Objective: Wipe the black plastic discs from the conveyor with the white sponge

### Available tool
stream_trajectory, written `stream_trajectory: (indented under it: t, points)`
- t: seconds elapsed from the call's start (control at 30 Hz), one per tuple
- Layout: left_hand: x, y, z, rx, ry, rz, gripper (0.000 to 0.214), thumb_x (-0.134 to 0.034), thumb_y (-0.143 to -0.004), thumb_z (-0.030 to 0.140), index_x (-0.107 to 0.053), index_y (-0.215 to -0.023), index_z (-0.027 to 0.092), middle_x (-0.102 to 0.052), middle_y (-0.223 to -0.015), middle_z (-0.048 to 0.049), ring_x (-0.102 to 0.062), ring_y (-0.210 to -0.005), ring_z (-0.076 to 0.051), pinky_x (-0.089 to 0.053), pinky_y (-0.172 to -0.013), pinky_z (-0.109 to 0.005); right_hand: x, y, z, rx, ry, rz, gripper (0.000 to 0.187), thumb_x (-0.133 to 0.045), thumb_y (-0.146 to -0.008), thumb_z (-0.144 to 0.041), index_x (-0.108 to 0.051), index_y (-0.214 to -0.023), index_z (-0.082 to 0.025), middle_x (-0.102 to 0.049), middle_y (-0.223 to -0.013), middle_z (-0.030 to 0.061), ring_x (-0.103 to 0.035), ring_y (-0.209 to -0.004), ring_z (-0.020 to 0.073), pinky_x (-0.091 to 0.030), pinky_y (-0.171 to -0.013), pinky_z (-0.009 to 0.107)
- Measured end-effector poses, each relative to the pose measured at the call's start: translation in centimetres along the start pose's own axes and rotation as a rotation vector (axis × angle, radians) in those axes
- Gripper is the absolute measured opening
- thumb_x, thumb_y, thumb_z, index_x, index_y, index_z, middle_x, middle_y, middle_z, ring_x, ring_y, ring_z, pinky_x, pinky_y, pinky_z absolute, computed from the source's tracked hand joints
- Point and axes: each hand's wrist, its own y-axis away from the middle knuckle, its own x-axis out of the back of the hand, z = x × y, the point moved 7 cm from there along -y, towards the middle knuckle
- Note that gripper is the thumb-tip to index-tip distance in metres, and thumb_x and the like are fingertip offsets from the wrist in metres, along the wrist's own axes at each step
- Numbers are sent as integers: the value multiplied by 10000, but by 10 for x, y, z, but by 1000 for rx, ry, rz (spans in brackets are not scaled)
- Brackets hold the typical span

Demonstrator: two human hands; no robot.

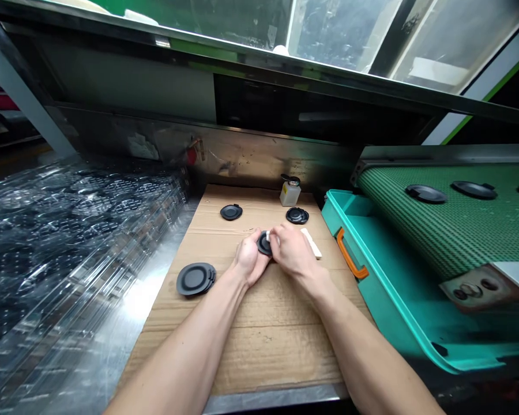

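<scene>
My left hand [248,256] grips a round black plastic lid [263,244] by its edge, above the cardboard. My right hand [292,248] is closed in a pinch over the lid's right side. A bit of white wiping cloth [268,235] shows at its fingertips, against the lid; most of it is hidden. Beside that hand a folded white cloth [311,244] lies on the cardboard sheet [268,346]. A stack of black lids [195,279] sits to the left, one lid [231,212] farther back, and a few overlapping ones [297,215] beyond my right hand.
At the back stands a small white bottle [290,193] with a black top. Clear plastic trays [82,248] are piled on the left. On the right are a teal bin [384,288] with an orange handle [350,256] and a green conveyor belt [471,225] carrying black lids [426,193].
</scene>
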Motion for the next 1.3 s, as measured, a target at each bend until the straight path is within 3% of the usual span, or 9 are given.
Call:
stream_trajectory:
  t: [0.13, 0.43, 0.6, 0.67, 0.73, 0.87, 0.93, 1.1, 1.3]
  points:
    - [-1, 1, 2, -39, 30, 8, 340, -404, -966, 249, -617, -728, 134, -668, -739, -71, -658, -768, -177, -529, -850, -319, 0, -4, -2, 32, -12, 24, 180, -436, -961, -240, -608, -926, -203, -590, -913, 52, -570, -816, 181, -420, -713, 269]
    - [-4, 1, 5, -54, -74, -5, 317, -416, -979, 291, -656, -908, 96, -700, -896, -118, -666, -882, -195, -530, -869, -327, 10, -1, 20, -103, -7, 126, 209, -436, -946, -233, -638, -908, -195, -627, -913, 65, -593, -834, 189, -404, -716, 274]
    - [9, 0, 25, -125, -37, 115, 336, -382, -984, 313, -623, -969, 80, -690, -948, -163, -683, -867, -222, -566, -798, -361, 12, 15, 31, -104, -96, -78, 247, -535, -906, -351, -685, -745, -239, -663, -774, 33, -599, -749, 189, -406, -692, 276]
    - [11, 0, 29, -129, -24, 123, 328, -394, -979, 326, -612, -986, 80, -686, -983, -183, -685, -887, -239, -577, -779, -373, 24, 17, 45, -141, -58, -12, 255, -547, -907, -438, -722, -838, -265, -686, -929, 49, -604, -866, 220, -418, -748, 304]
    - [12, 0, 30, -115, -20, 135, 326, -396, -978, 321, -603, -1004, 70, -679, -1026, -211, -682, -927, -256, -583, -775, -379, 37, 19, 67, -269, 55, 73, 261, -606, -872, -452, -711, -1035, -277, -659, -1105, 87, -581, -993, 275, -420, -800, 353]
    - [12, 0, 26, -106, 8, 154, 357, -351, -989, 311, -590, -1058, 54, -663, -1089, -236, -675, -979, -267, -585, -791, -389, 30, 22, 91, -424, 104, -55, 308, -663, -835, -316, -673, -1128, -222, -680, -1017, 126, -604, -974, 281, -434, -813, 353]
    - [11, 1, 25, -119, 20, 143, 355, -338, -994, 311, -594, -1062, 74, -674, -1077, -205, -679, -955, -247, -584, -793, -384, 27, 20, 75, -368, 13, 0, 294, -597, -893, -307, -651, -1163, -205, -681, -1025, 113, -606, -988, 245, -430, -859, 325]
    - [3, 6, 19, -63, 10, 44, 358, -348, -997, 333, -617, -1086, 115, -679, -1139, -144, -674, -974, -214, -565, -860, -353, 3, 13, -8, -34, -93, 51, 317, -471, -969, -304, -610, -1246, -236, -583, -1262, 88, -524, -1079, 225, -424, -931, 315]
    - [-2, 8, 15, -52, 13, 15, 359, -357, -993, 302, -642, -1064, 93, -697, -1098, -153, -659, -1049, -221, -526, -956, -345, -5, 6, -16, -93, 56, 52, 376, -378, -990, -272, -566, -1312, -222, -496, -1375, 114, -466, -1111, 272, -434, -933, 374]
